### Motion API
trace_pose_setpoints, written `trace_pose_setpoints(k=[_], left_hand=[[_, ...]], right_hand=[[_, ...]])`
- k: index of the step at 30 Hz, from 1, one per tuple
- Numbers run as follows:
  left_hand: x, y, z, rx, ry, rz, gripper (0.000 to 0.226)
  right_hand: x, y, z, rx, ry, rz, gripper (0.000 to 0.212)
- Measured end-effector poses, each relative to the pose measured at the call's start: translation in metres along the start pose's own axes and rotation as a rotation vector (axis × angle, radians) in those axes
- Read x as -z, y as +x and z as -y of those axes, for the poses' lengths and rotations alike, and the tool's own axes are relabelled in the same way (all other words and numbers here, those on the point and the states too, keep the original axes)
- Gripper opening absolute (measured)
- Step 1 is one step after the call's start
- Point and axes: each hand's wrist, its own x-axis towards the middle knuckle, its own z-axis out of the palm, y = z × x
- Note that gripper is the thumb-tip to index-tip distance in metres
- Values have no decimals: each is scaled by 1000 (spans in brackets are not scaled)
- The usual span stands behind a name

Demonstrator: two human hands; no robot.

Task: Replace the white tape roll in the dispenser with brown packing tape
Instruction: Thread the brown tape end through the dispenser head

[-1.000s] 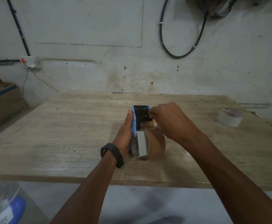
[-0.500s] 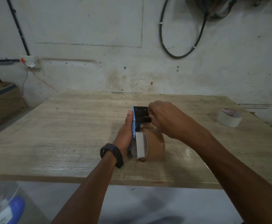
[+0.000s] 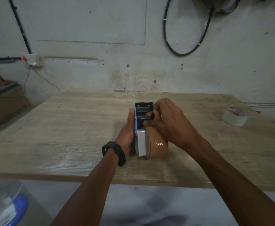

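The dispenser [image 3: 139, 126] was gripped by the left hand [image 3: 127, 134], the brown tape end [image 3: 149, 113] pinched by the right hand [image 3: 171, 121], seemingly to be fed onward to the serrated blade [image 3: 144, 102].

Left hand [image 3: 127, 132] curled in a grip, thumb outstretched; right hand [image 3: 171, 123] just beside it, fingertips pinched together.

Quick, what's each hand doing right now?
Left hand: grips the blue dispenser.
Right hand: pinches the brown tape end at the roller.
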Motion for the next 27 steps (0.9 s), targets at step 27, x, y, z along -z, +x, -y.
trace_pose_setpoints(k=[27], left_hand=[[6,2,6,-46,-79,-3,71]], right_hand=[[9,-3,-5,104,11,-159,20]])
